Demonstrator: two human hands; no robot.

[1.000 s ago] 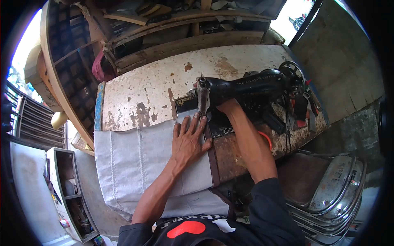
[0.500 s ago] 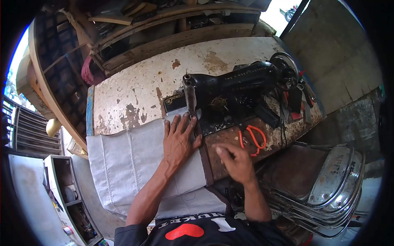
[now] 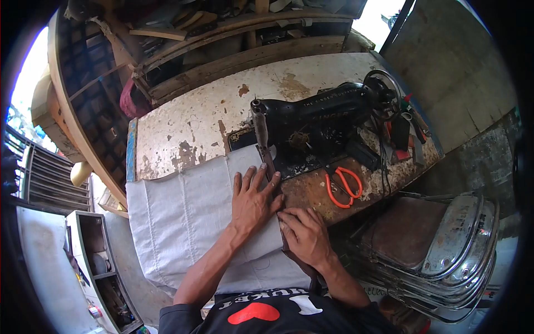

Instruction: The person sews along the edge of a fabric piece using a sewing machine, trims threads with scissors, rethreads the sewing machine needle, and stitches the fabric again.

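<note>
A large piece of off-white fabric (image 3: 167, 222) with stitched seams lies across the table and hangs toward my lap. Its right edge carries a dark brown edging strip (image 3: 271, 168), which runs up to the needle area of a black sewing machine (image 3: 317, 113). My left hand (image 3: 253, 203) presses flat on the fabric just in front of the presser foot, fingers spread. Close beside it, my right hand (image 3: 307, 238) is closed with bent fingers on the strip at the fabric's edge. Orange-handled scissors (image 3: 360, 188) lie to the right of the machine's front.
The worn, chipped table (image 3: 172, 136) stretches behind the machine. Small tools and black cords lie by the handwheel (image 3: 384, 94). Stacked metal-framed chairs (image 3: 456, 239) stand at the lower right. A wooden shelf (image 3: 245, 58) with scraps is at the back, and a white cabinet (image 3: 92, 267) at the left.
My right hand has come down from above the table's front onto the fabric's dark edge. My left hand has slid slightly toward me. The whole view has shifted a little.
</note>
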